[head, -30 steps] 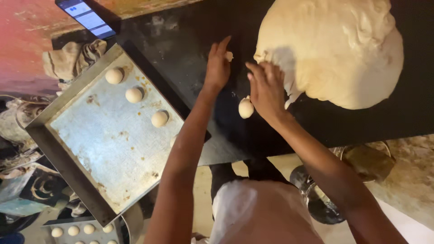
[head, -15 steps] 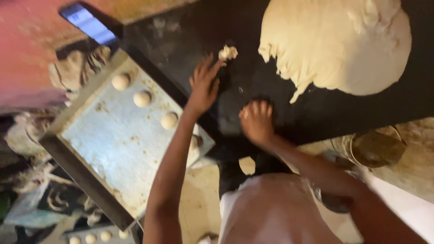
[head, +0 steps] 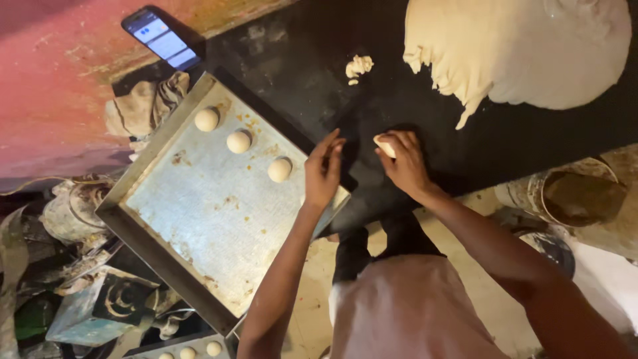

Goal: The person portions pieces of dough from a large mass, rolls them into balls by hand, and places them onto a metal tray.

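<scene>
One head-worn camera looks steeply down, close over the black counter.

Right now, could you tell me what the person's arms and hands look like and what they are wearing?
Both forearms are bare, with no sleeves, gloves, watch or rings visible on the left hand or right hand. The person wears a pale, light-coloured top.

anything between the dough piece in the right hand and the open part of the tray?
Only the left hand, hovering over the tray's near corner. The dough piece sits in the right hand on the black counter; the metal tray beyond is bare past three balls.
</scene>
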